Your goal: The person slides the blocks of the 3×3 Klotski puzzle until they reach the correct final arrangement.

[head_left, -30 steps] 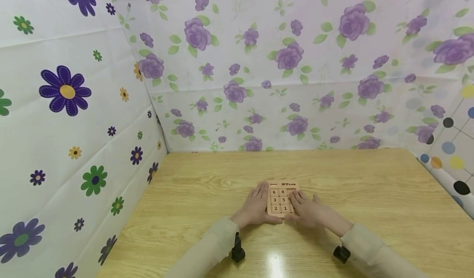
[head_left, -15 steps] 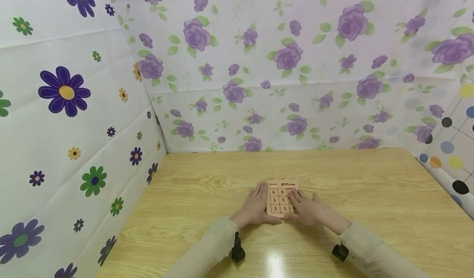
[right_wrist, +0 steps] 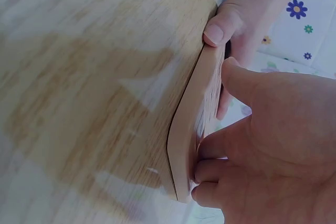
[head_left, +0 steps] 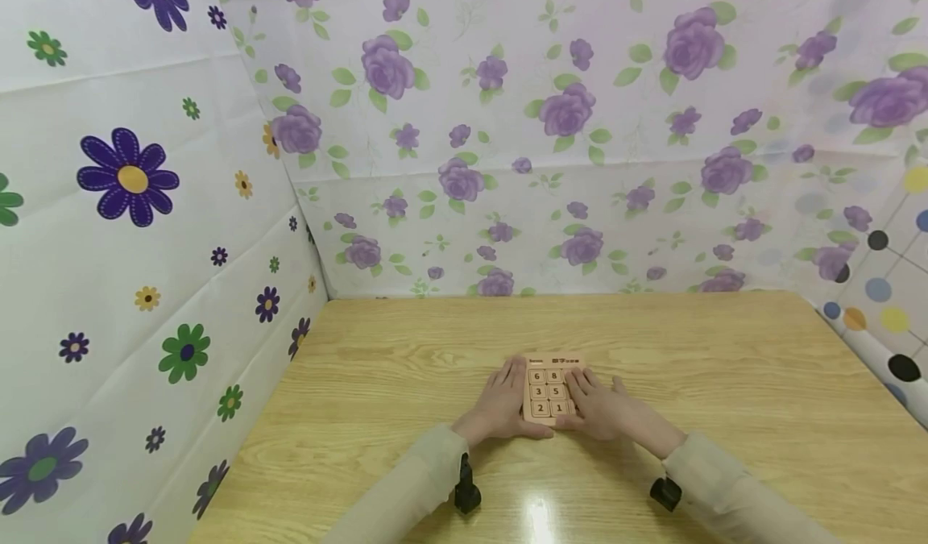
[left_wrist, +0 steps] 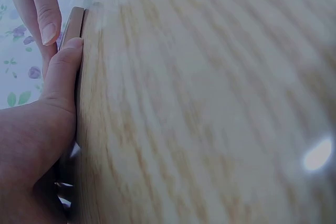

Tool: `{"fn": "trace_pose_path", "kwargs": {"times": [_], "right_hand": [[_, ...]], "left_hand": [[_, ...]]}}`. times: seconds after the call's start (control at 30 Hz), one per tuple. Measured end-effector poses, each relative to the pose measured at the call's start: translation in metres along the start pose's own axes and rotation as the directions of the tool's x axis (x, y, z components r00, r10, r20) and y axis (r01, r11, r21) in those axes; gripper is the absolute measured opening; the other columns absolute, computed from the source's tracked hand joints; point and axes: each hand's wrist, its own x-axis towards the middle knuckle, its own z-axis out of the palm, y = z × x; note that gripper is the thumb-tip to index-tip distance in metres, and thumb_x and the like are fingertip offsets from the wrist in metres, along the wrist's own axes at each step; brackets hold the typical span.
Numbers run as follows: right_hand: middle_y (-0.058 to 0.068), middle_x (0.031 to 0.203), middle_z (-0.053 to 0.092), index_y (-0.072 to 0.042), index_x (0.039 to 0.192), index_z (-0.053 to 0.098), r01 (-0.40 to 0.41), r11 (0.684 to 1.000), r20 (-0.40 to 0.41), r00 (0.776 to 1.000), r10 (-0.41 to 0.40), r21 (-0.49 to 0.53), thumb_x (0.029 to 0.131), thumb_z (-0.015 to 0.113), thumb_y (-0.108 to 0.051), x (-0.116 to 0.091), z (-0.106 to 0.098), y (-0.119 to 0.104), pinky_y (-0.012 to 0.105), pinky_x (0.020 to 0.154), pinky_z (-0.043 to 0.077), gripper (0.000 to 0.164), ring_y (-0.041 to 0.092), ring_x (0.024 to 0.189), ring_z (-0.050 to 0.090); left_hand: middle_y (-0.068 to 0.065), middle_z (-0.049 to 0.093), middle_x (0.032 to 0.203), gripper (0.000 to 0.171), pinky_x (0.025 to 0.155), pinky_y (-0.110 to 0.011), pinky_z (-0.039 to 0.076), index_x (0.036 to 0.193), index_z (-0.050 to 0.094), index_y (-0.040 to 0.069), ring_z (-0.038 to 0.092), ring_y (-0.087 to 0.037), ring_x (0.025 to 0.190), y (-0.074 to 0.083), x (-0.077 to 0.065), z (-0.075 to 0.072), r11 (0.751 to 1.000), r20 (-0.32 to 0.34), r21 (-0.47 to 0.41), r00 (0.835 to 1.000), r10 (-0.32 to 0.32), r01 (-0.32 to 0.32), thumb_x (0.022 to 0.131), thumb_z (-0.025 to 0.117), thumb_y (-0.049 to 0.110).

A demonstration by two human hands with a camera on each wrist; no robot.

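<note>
A wooden number sliding puzzle point(head_left: 547, 392) lies flat on the table, its tiles 6, 8, 3, 5, 2 and 1 showing. My left hand point(head_left: 500, 405) holds it at the near left corner, fingers along the left side and thumb against the near edge. From the right, my right hand point(head_left: 603, 412) reaches over the board, its fingertips touching the right-hand tiles and hiding that column. In the right wrist view the fingers bend slightly down onto the tiles, and the right thumb point(right_wrist: 239, 80) sits just above the near edge of the board point(right_wrist: 185, 124).
The wood-grain table point(head_left: 377, 367) spreads around the puzzle. Flower-print cloth point(head_left: 464, 125) hangs behind it and on the left, with a dotted cloth point(head_left: 880, 310) at the right. Black wrist cameras point(head_left: 466, 492) are worn on both wrists.
The right hand's fingertips have shifted very slightly over the right-hand tiles, and a little more of the bottom right tile shows. The left hand and the board stay in place.
</note>
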Motion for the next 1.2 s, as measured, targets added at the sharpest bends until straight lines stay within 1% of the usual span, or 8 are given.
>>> {"fn": "trace_pose_path", "kwargs": {"times": [0.1,0.2,0.3,0.43,0.67,0.97,1.2], "right_hand": [[0.024,0.158,0.018,0.006,0.150,0.024,0.001,1.000,-0.005,1.000,-0.001,-0.024,0.093,0.041,-0.066,0.003,0.005,0.004,0.074,0.111,0.011,0.093,0.043,0.147,0.017],[0.024,0.159,0.017,0.005,0.150,0.023,0.006,1.000,-0.022,1.000,-0.006,-0.025,0.090,0.035,-0.073,0.007,0.012,0.011,0.074,0.111,0.009,0.099,0.042,0.147,0.016],[0.024,0.158,0.018,0.005,0.150,0.025,0.010,1.000,-0.020,1.000,-0.010,-0.014,0.092,0.037,-0.069,0.004,0.009,0.009,0.075,0.109,0.010,0.095,0.043,0.147,0.016],[0.026,0.158,0.019,0.006,0.149,0.025,0.009,1.000,0.004,1.000,-0.009,-0.005,0.096,0.043,-0.059,-0.002,0.001,0.002,0.076,0.109,0.011,0.086,0.045,0.146,0.016],[0.025,0.159,0.016,0.005,0.151,0.022,0.008,1.000,0.004,1.000,-0.008,-0.007,0.096,0.043,-0.058,0.000,0.004,0.006,0.076,0.109,0.011,0.086,0.044,0.147,0.014],[0.022,0.160,0.014,0.004,0.152,0.018,0.016,1.000,-0.015,1.000,-0.016,0.010,0.096,0.043,-0.058,-0.001,0.004,0.007,0.075,0.110,0.009,0.087,0.043,0.148,0.013],[0.022,0.160,0.016,0.003,0.152,0.020,0.027,1.000,-0.012,1.000,-0.027,0.000,0.096,0.042,-0.058,-0.005,0.002,0.003,0.075,0.110,0.009,0.085,0.043,0.147,0.015]], "left_hand": [[-0.019,0.006,0.162,0.130,0.122,-0.045,0.018,0.154,0.001,-0.003,0.010,-0.030,0.151,0.000,0.000,0.000,1.000,0.001,-0.003,1.000,-0.001,0.001,0.072,0.068,0.072],[-0.019,0.006,0.162,0.130,0.122,-0.045,0.018,0.154,0.001,-0.003,0.010,-0.030,0.151,0.001,0.000,0.000,1.000,0.000,-0.007,1.000,-0.002,0.002,0.072,0.068,0.072],[-0.019,0.006,0.162,0.130,0.122,-0.045,0.018,0.154,0.001,-0.003,0.010,-0.030,0.151,0.001,0.000,0.000,1.000,0.002,-0.004,1.000,-0.005,0.005,0.071,0.068,0.072],[-0.019,0.006,0.162,0.130,0.122,-0.045,0.018,0.153,0.001,-0.003,0.009,-0.030,0.151,0.001,-0.001,-0.001,1.000,0.004,0.000,1.000,-0.005,0.005,0.071,0.067,0.073],[-0.019,0.006,0.162,0.129,0.122,-0.045,0.019,0.153,0.001,-0.003,0.010,-0.030,0.151,0.001,0.000,-0.001,1.000,0.001,0.015,1.000,-0.001,0.001,0.072,0.067,0.073],[-0.019,0.005,0.162,0.130,0.122,-0.045,0.019,0.154,0.000,-0.003,0.009,-0.029,0.151,0.001,0.001,-0.001,1.000,0.011,0.021,1.000,-0.007,0.007,0.072,0.066,0.074],[-0.018,0.006,0.163,0.129,0.122,-0.044,0.019,0.154,0.001,-0.003,0.009,-0.029,0.151,0.001,0.000,0.000,1.000,0.009,0.021,1.000,-0.014,0.014,0.072,0.066,0.073]]}}
